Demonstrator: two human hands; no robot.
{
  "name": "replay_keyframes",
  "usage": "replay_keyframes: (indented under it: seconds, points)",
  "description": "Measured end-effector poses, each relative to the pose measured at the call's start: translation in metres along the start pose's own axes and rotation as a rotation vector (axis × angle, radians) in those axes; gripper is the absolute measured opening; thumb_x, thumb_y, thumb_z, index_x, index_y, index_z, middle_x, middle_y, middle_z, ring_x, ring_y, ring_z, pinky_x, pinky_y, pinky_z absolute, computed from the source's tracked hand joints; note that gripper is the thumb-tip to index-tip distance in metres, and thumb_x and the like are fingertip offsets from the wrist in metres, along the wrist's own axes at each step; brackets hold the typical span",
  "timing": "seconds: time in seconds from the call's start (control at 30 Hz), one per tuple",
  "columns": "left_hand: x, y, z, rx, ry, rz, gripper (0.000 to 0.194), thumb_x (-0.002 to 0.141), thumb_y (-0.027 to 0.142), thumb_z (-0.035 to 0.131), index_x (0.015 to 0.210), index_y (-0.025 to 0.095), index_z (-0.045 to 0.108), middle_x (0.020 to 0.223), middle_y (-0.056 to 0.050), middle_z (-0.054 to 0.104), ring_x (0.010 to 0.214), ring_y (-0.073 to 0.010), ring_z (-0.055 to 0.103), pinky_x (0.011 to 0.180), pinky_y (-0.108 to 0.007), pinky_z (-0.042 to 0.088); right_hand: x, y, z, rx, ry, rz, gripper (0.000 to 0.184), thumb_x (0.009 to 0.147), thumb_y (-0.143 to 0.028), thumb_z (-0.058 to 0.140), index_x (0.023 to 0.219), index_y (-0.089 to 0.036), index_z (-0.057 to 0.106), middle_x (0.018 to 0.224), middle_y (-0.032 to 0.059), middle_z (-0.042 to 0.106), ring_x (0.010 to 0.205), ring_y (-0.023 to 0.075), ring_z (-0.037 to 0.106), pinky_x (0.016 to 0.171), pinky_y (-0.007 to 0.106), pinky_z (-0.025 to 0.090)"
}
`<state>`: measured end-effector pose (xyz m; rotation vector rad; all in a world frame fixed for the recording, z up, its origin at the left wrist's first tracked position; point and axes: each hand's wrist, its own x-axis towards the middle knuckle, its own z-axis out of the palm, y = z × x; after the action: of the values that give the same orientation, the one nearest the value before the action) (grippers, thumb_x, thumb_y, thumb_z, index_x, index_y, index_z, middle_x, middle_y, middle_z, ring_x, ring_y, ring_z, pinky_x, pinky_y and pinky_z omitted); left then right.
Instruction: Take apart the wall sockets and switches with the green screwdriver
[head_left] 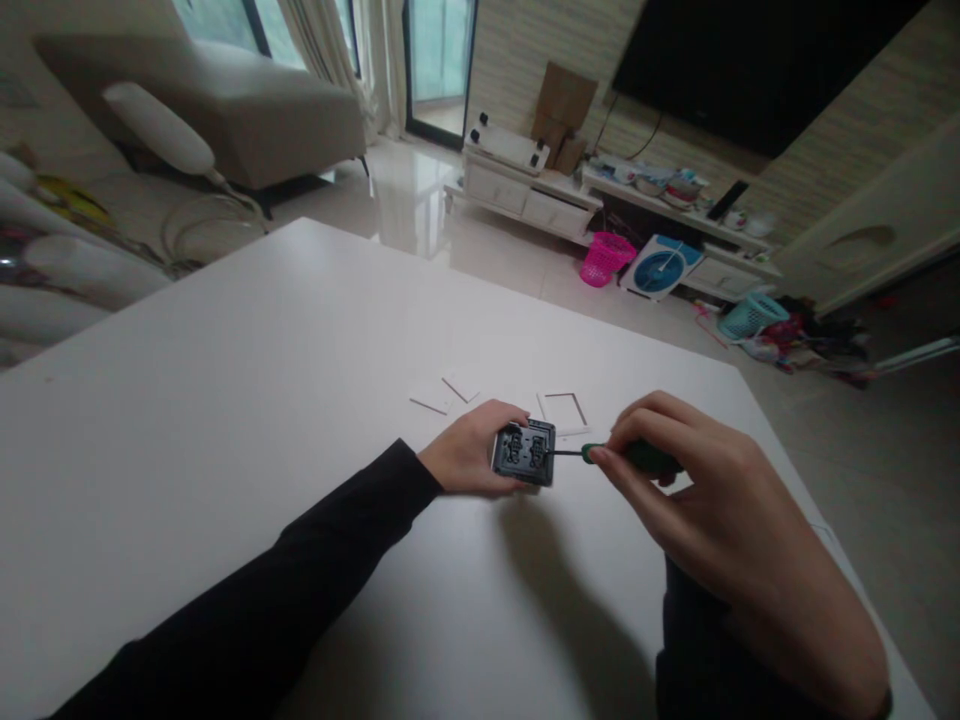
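Observation:
My left hand [474, 450] grips a wall switch [525, 453] by its left side, thumb and fingers around its edges. The switch is square, with a dark face and two mechanisms showing side by side. In my right hand [690, 465] is a screwdriver [652, 458] with a green handle. Its thin shaft points left, and the tip meets the right part of the switch face; whether it sits in a screw is too small to tell. Behind the switch, a white square frame [564, 412] lies on the table, with two flat white cover plates [442, 394] to its left.
The white table [225, 400] spreads under both hands, its far edge well beyond the loose parts. On the floor past it stand a pink basket [606, 258], a box fan [660, 268] and a blue basket [752, 316]. A sofa [247, 115] is at the far left.

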<state>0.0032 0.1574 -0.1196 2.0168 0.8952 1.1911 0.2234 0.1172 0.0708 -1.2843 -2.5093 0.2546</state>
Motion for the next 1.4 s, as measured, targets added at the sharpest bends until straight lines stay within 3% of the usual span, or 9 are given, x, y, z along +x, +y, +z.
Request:
replay_keyframes:
  seconds: [0.1, 0.23, 0.53, 0.73, 0.87, 1.1, 1.4]
  points:
    - [0.0, 0.0, 0.0, 0.006, -0.003, 0.002, 0.068, 0.067, 0.039, 0.091, 0.125, 0.02, 0.061, 0.126, -0.013, 0.069, 0.117, -0.0326, 0.067, 0.104, -0.051, 0.054, -0.002, -0.004, -0.003, 0.01, -0.02, -0.001, 0.005, 0.092, -0.02, 0.059, 0.088, -0.022, 0.062, 0.091, 0.0035, 0.06, 0.067, 0.015, 0.057, 0.062, 0.031, 0.044]
    - [0.0, -0.001, 0.0, 0.005, -0.002, 0.02, 0.068, 0.068, 0.042, 0.092, 0.124, 0.02, 0.061, 0.126, -0.014, 0.069, 0.117, -0.0323, 0.067, 0.103, -0.05, 0.054, -0.003, -0.007, -0.006, 0.009, -0.009, 0.009, 0.012, 0.093, -0.015, 0.054, 0.097, -0.021, 0.064, 0.091, 0.0035, 0.06, 0.065, 0.0148, 0.059, 0.06, 0.031, 0.047]
    - [0.0, -0.001, 0.001, 0.001, 0.012, 0.024, 0.07, 0.068, 0.046, 0.093, 0.124, 0.02, 0.061, 0.125, -0.015, 0.07, 0.115, -0.0326, 0.068, 0.102, -0.05, 0.054, -0.004, -0.005, -0.008, 0.01, 0.065, 0.002, 0.007, 0.092, -0.021, 0.067, 0.099, -0.021, 0.067, 0.084, 0.004, 0.07, 0.067, 0.0167, 0.064, 0.059, 0.029, 0.048]
    - [0.0, -0.002, 0.002, -0.008, 0.016, 0.025, 0.071, 0.067, 0.047, 0.094, 0.123, 0.02, 0.061, 0.126, -0.014, 0.07, 0.115, -0.0318, 0.067, 0.102, -0.049, 0.055, 0.0, 0.0, -0.001, -0.166, 0.206, -0.01, 0.018, 0.094, -0.038, 0.067, 0.091, -0.021, 0.07, 0.07, 0.0026, 0.07, 0.058, 0.0175, 0.063, 0.055, 0.03, 0.039]
    - [0.0, -0.001, 0.001, -0.002, 0.012, 0.03, 0.068, 0.068, 0.044, 0.092, 0.123, 0.021, 0.06, 0.126, -0.014, 0.069, 0.116, -0.0314, 0.067, 0.102, -0.049, 0.055, 0.001, 0.002, 0.005, -0.259, 0.248, 0.071, 0.025, 0.093, -0.044, 0.067, 0.084, -0.022, 0.074, 0.066, 0.0027, 0.07, 0.054, 0.0185, 0.062, 0.056, 0.031, 0.035]
    - [0.001, 0.0, -0.001, 0.01, 0.002, 0.049, 0.067, 0.069, 0.043, 0.092, 0.123, 0.019, 0.06, 0.125, -0.014, 0.07, 0.115, -0.0313, 0.067, 0.101, -0.048, 0.055, 0.002, 0.002, 0.01, -0.315, 0.251, 0.155, 0.04, 0.093, -0.055, 0.065, 0.072, -0.023, 0.076, 0.051, 0.0024, 0.06, 0.045, 0.0194, 0.054, 0.055, 0.032, 0.028]
    - [0.001, 0.002, -0.001, 0.01, 0.0, 0.03, 0.067, 0.069, 0.042, 0.091, 0.124, 0.02, 0.061, 0.126, -0.014, 0.07, 0.115, -0.0318, 0.067, 0.102, -0.049, 0.054, 0.005, 0.003, 0.012, -0.319, 0.2, 0.182, 0.035, 0.092, -0.052, 0.064, 0.072, -0.024, 0.072, 0.051, 0.0017, 0.058, 0.047, 0.0188, 0.052, 0.057, 0.031, 0.025]
